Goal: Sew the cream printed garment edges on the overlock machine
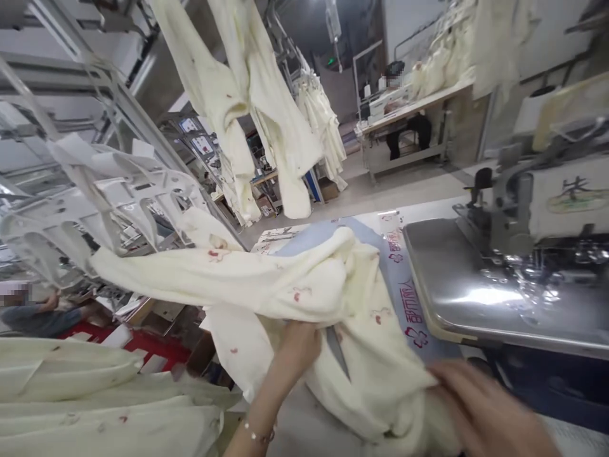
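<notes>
**Inspector:** Head view. Report both hands, placing everything against the sewing machine (523, 209).

**Operator:** From my remote station I see the cream garment (285, 279), printed with small red marks, draped over the table (309, 431) just left of the machine's steel bed (476, 292). My left hand (297, 346) is closed into the cloth left of the machine and has a fold in its grip; the fingers are buried in the fabric. There is a bead bracelet (259, 436) at that wrist.

**Inspector:** The right?

**Operator:** My right hand (480, 406) sits below the bed's front edge, touching the garment's bunched end. It is blurred, so I cannot tell how far it is open or whether it grips.

**Inspector:** Surroundings?

**Operator:** Matching garments hang on a rail (252, 95), up and left of the machine. Stacked cream pieces (95, 393) lie far left. Another person sits at a bench (404, 108) behind the machine.
</notes>
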`<move>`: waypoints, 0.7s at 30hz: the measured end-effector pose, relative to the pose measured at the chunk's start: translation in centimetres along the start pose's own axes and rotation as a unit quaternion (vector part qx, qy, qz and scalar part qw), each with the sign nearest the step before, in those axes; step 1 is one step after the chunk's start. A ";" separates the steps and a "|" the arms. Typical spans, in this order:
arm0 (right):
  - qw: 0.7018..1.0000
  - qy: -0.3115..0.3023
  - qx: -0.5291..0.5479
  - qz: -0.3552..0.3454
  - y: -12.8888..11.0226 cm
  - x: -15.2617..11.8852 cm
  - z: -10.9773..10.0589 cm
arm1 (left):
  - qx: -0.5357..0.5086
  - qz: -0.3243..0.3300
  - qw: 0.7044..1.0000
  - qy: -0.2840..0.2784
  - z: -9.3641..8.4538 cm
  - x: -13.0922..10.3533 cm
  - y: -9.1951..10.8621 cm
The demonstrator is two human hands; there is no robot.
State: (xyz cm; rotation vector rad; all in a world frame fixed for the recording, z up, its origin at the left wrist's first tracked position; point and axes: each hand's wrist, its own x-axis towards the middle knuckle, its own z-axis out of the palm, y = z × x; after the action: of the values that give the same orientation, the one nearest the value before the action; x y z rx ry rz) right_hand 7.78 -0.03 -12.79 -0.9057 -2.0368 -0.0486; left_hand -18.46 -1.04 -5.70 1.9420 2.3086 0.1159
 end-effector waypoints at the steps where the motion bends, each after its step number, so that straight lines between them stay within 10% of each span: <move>1: 0.999 0.014 -0.009 0.031 1.0 0.2 -1.2 | 0.010 -0.007 1.000 0.000 -0.3 -1.1 -0.1; 4: 0.993 0.033 -0.018 0.114 2.0 1.0 -4.4 | 0.022 0.099 0.993 0.068 -0.7 -4.3 1.7; 7: 0.990 0.040 0.060 0.119 -0.3 2.7 -6.3 | -0.023 0.376 0.912 0.161 -1.2 -5.2 6.0; 9: 0.983 0.053 0.136 0.113 -1.8 4.2 -7.3 | -0.096 0.469 0.869 0.127 -1.9 -4.0 8.8; 14: 0.950 0.001 0.238 0.200 0.1 4.1 -10.4 | -0.319 0.473 0.821 -0.007 -5.2 0.3 10.1; 17: 0.921 -0.118 0.286 0.238 2.4 1.4 -10.2 | -0.431 0.426 0.795 0.044 -7.0 1.1 8.2; 21: 0.811 -0.245 0.455 0.275 0.3 -0.6 -6.6 | -0.505 0.343 0.780 0.139 -7.5 1.8 6.9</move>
State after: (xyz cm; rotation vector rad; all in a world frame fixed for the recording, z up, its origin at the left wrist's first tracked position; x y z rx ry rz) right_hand 12.83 -2.50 -9.22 -0.8524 -1.7853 1.4873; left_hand -13.11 2.02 2.61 1.9746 0.9899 1.4300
